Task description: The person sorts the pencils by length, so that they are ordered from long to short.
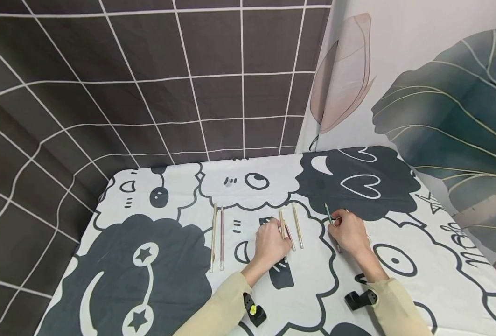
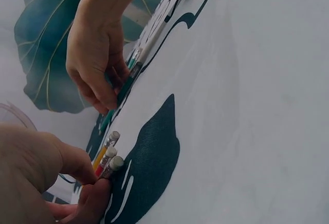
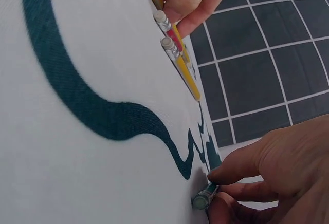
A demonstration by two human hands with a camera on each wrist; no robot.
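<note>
In the head view my left hand (image 1: 271, 240) pinches a yellow pencil (image 1: 281, 215) low over the cloth. Right beside it lie a red pencil (image 1: 289, 232) and another yellow pencil (image 1: 298, 226). Their eraser ends cluster by the left fingertips in the left wrist view. Farther right, my right hand (image 1: 350, 231) pinches a green pencil (image 1: 328, 212) between thumb and fingers, its far end pointing away from me. The pencil's eraser end (image 3: 203, 199) shows under the fingers in the right wrist view. Part of each held pencil is hidden by the hand.
Left of my hands, a yellow pencil (image 1: 213, 238) and a red pencil (image 1: 221, 238) lie side by side. A black-and-white cartoon cloth (image 1: 168, 280) covers the table. Behind it hangs a dark gridded curtain (image 1: 214, 51); a leaf-patterned curtain (image 1: 453, 112) hangs at the right.
</note>
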